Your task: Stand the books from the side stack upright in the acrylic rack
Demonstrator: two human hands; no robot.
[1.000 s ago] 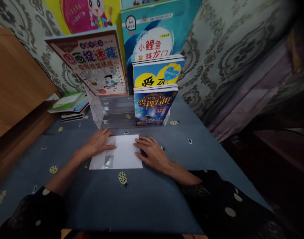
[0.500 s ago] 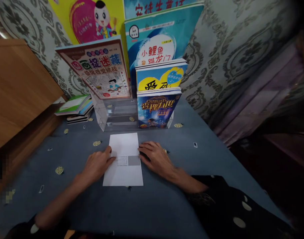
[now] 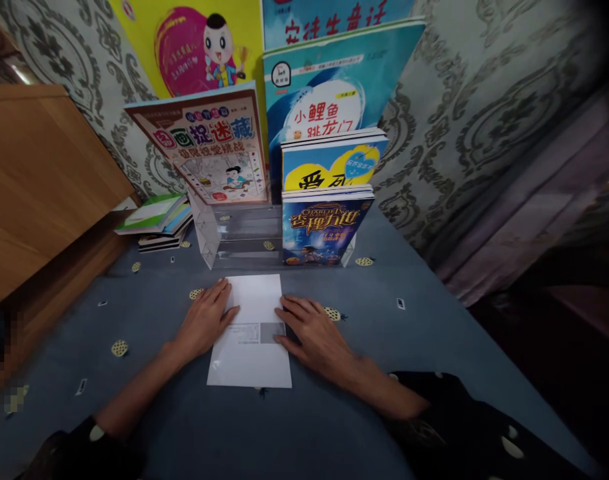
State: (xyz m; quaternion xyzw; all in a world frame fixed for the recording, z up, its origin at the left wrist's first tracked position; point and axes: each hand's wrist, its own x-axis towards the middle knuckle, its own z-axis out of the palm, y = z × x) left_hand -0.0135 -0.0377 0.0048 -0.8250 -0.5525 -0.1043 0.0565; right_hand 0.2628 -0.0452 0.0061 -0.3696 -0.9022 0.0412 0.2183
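Note:
A white booklet or sheet point(image 3: 252, 363) lies flat on the dark blue-grey tablecloth, with small print and a grey block across its middle. My left hand point(image 3: 204, 321) rests along its left edge, fingers stretched forward and thumb over the paper. Flat at the right edge lies my right hand point(image 3: 320, 337), its fingers extended and its fingertips touching the sheet near the grey block. Just beyond stands a clear plastic rack point(image 3: 212, 243), holding a dark blue book point(image 3: 317, 230) at the front right and a brown-bordered picture book point(image 3: 224, 150) at the left.
Behind these, a blue-and-yellow book point(image 3: 329, 163), a teal book point(image 3: 344, 77) and a yellow book point(image 3: 149, 40) stand in tiers. Several books lie stacked point(image 3: 157, 217) at the left, beside a wooden cabinet point(image 3: 49, 180). A curtain point(image 3: 514, 200) hangs at the right.
My left fingers have stretched forward along the sheet's left edge. My right thumb now reaches onto the grey block. The view has shifted slightly; the rack and books look unchanged.

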